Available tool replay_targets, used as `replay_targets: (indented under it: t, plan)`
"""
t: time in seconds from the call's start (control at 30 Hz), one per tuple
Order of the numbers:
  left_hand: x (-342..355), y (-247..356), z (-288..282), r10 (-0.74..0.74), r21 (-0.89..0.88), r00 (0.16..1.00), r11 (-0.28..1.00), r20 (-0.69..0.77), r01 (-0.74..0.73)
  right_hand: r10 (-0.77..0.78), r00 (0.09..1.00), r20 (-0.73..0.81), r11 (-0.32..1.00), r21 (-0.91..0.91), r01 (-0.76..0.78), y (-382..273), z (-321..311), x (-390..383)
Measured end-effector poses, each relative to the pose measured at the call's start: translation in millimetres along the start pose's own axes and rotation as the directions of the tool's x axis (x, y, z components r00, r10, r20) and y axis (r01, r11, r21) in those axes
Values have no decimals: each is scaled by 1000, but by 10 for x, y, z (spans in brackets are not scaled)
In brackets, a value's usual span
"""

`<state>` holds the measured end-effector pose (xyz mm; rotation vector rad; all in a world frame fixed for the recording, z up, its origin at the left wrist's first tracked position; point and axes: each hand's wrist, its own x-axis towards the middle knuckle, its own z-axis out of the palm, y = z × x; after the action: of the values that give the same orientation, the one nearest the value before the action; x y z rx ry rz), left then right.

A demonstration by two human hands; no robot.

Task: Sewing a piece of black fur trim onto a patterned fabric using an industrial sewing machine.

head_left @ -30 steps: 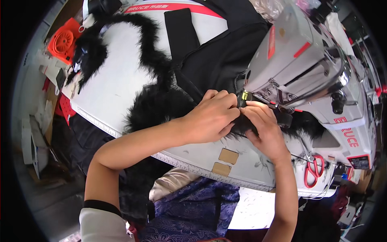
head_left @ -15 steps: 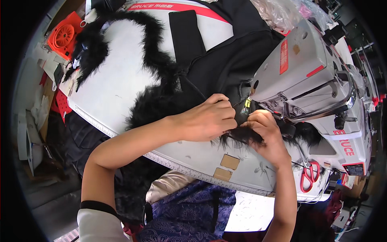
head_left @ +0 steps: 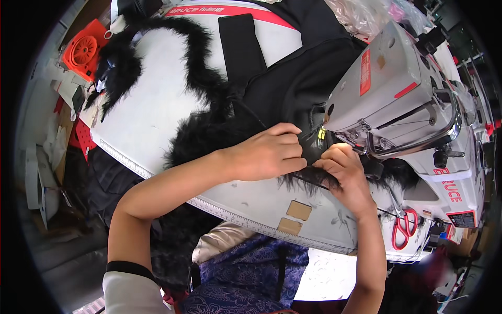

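Observation:
My left hand (head_left: pixel 269 152) and my right hand (head_left: pixel 340 167) are both pinched on black fabric (head_left: pixel 303 78) edged with fluffy feather trim (head_left: pixel 204 89), just left of and in front of the needle area of a white sewing machine (head_left: pixel 387 89). A yellow part (head_left: pixel 322 133) marks the presser foot area above my fingers. Both hands have curled fingers, close together; their fingertips are partly hidden in the dark material and feathers. The trim winds across the white table (head_left: pixel 151 125) and continues to the right beneath the machine head.
Red-handled scissors (head_left: pixel 405 228) lie at the right beside two tan pads (head_left: pixel 298 209). An orange fan-like device (head_left: pixel 84 49) stands at the back left, plastic bags (head_left: pixel 355 13) at the back right. A ruler (head_left: pixel 125 159) runs along the table's front edge, with dark fabric (head_left: pixel 110 188) below it.
My hands have shifted slightly down from the presser foot since a second ago, carrying the fabric edge with them. More dark feather trim shows between and below my fingers.

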<state>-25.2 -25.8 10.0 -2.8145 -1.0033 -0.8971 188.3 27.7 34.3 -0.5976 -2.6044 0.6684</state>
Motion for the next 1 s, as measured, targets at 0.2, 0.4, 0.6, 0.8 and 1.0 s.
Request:
replay_targets:
  t: [0.2, 0.4, 0.6, 0.8, 1.0]
  plan:
    - [66, -101, 68, 131, -78, 991, 988, 3, -130, -51, 999, 13, 992, -119, 52, 175, 55, -98]
    - [227, -372, 156, 150, 116, 977, 984, -151, -133, 127, 986, -103, 990, -40, -132, 712, 190, -276]
    - [250, -476, 116, 221, 179, 973, 962, -61, -208, 180, 984, -2, 942, -289, -173, 776, 176, -290]
    - [196, -227, 104, 176, 306, 984, 939, -32, -158, -143, 988, -67, 648, -761, 42, 425, 57, -115]
    - [160, -65, 141, 26, 267, 999, 964, -30, -17, -39, 999, 27, 702, -711, 47, 485, 117, -248]
